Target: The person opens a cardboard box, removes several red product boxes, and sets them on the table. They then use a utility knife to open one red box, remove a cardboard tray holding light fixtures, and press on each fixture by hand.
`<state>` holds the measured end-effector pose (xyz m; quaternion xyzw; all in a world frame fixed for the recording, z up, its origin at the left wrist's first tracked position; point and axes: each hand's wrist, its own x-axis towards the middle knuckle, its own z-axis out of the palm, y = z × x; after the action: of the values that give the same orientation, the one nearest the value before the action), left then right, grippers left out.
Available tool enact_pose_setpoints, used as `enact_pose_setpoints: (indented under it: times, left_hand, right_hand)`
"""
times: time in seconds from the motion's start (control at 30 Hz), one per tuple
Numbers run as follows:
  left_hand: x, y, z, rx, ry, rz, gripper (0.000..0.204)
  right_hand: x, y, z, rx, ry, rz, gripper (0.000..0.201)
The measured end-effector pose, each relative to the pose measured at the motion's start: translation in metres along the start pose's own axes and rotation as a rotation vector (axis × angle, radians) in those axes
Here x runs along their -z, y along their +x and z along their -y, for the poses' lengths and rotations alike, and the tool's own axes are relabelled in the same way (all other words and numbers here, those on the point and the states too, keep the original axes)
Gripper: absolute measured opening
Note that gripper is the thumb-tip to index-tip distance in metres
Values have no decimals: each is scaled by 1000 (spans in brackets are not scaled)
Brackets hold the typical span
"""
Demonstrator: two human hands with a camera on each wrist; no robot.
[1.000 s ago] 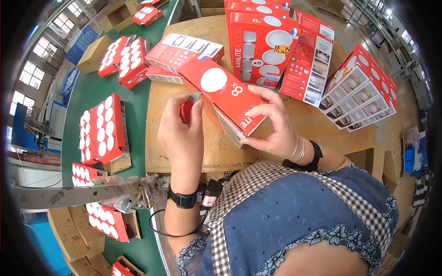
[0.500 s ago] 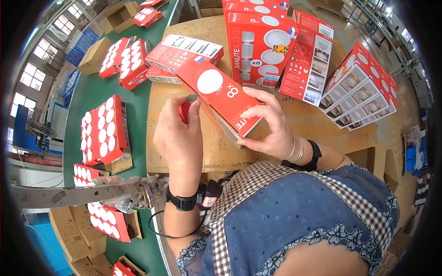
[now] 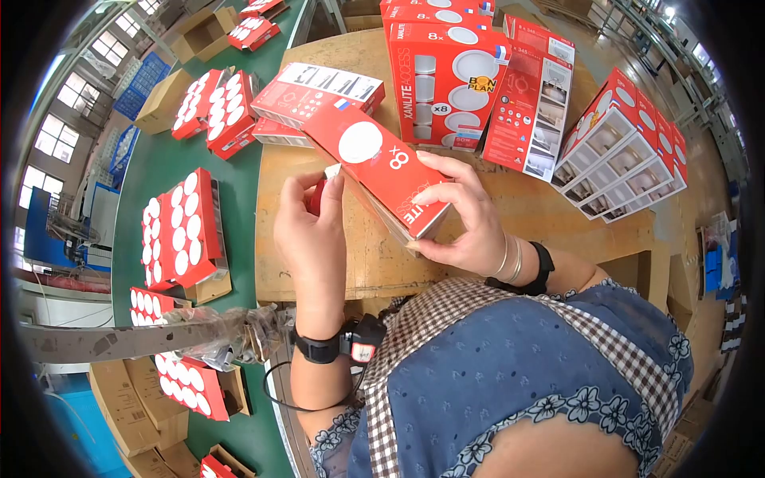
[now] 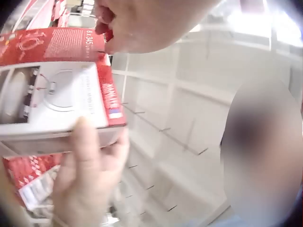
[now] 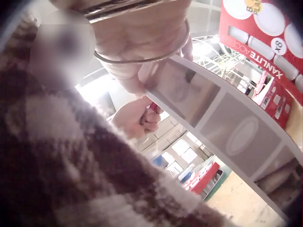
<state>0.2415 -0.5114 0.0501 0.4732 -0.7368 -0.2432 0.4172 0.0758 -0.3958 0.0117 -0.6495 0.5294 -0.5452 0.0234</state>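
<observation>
- At the far left stand brown cartons (image 3: 123,394), low down, and a blue crate (image 3: 145,89) higher up.
- Next runs a green surface (image 3: 239,199) bearing red packs (image 3: 189,231) that show rows of white discs; a metal bar (image 3: 103,341) with clear plastic wrapped round its end reaches across it.
- Right of that is a wooden table (image 3: 374,271).
- Over the table's left part, the left hand (image 3: 309,239) holds a small red object (image 3: 318,197) with a pale tip, fingers curled round it and thumb on its near side. The tip sits just beside the edge of the held box; whether it touches cannot be told.
- Behind lie flat boxes (image 3: 319,92), one upon another.
- The held box (image 3: 376,167), red on top with a white disc and "8x", slants in front of the person, above the table. Whether any corner rests on something cannot be told.
- The right hand (image 3: 466,211) grips its near right end, fingers over the top and thumb at the lower edge.
- Behind that hand stand upright boxes (image 3: 446,80), one marked "BON PLAN".
- A leaning box (image 3: 527,103) follows, beside them.
- Farthest right on the table is a row of boxes (image 3: 625,151), tilted, picture sides facing the person.
</observation>
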Motion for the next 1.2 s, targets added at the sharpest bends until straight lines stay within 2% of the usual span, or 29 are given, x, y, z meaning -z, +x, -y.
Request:
enact_pose_setpoints:
  times: [0.07, 0.17, 0.47, 0.6, 0.7, 0.8, 0.9, 1.03, 1.1, 1.2]
  left_hand:
    - [3, 0, -3, 96, -215, 68, 18]
    - [7, -4, -6, 37, -45, 59, 23]
    - [13, 1, -12, -66, 103, 108, 22]
    - [23, 5, -8, -154, 111, 131, 22]
    - [29, 10, -5, -150, 107, 181, 22]
    - [35, 15, -2, -59, -28, 326, 17]
    - [38, 17, 0, -71, -50, 369, 16]
    - [42, 20, 2, -123, -32, 395, 15]
    - [42, 22, 7, -189, -58, 367, 23]
    - [41, 20, 8, -227, -15, 331, 23]
  right_hand:
    - [0, -2, 1, -9, 2, 0, 53]
    - [0, -1, 3, -17, 7, 0, 53]
    - [1, 2, 3, -34, 6, 6, 53]
    - [-1, 3, 2, -20, 8, 16, 53]
    - [1, 7, 3, -23, 7, 42, 52]
    - [1, 10, 1, -12, 47, 57, 51]
    - [1, 12, -1, -1, 70, 67, 51]
    - [2, 13, -2, -11, 62, 103, 54]
    - [2, 18, -2, -7, 83, 83, 49]
    - [0, 21, -5, -16, 105, 79, 49]
